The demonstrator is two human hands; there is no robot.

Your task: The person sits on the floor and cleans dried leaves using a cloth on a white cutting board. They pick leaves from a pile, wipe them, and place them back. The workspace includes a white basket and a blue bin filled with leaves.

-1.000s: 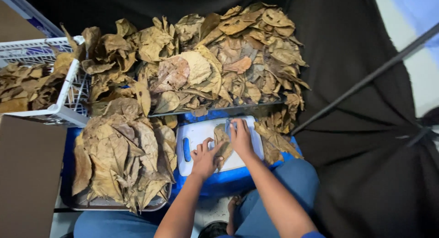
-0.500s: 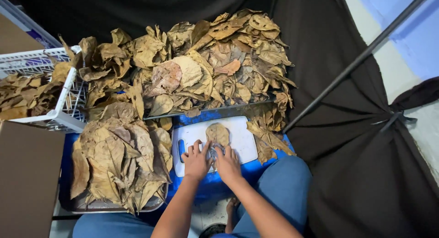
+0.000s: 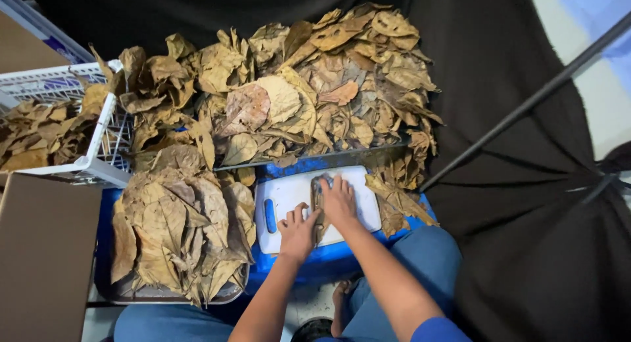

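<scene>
On the white cutting board (image 3: 292, 197) over a blue bin, I pressed a dry brown leaf (image 3: 319, 207) flat, my left hand (image 3: 297, 229) and right hand (image 3: 338, 201) spread open on it. It looked light and brittle, best pinched gently by the stem end.

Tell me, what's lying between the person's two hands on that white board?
A folded brown dry leaf lies between the left hand and right hand, both pressing it onto the white cutting board, head view.

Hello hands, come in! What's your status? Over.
Left hand and right hand both flat on one folded dry leaf. Leaf on white cutting board. Loose leaf pile behind board, nothing blocking.
</scene>
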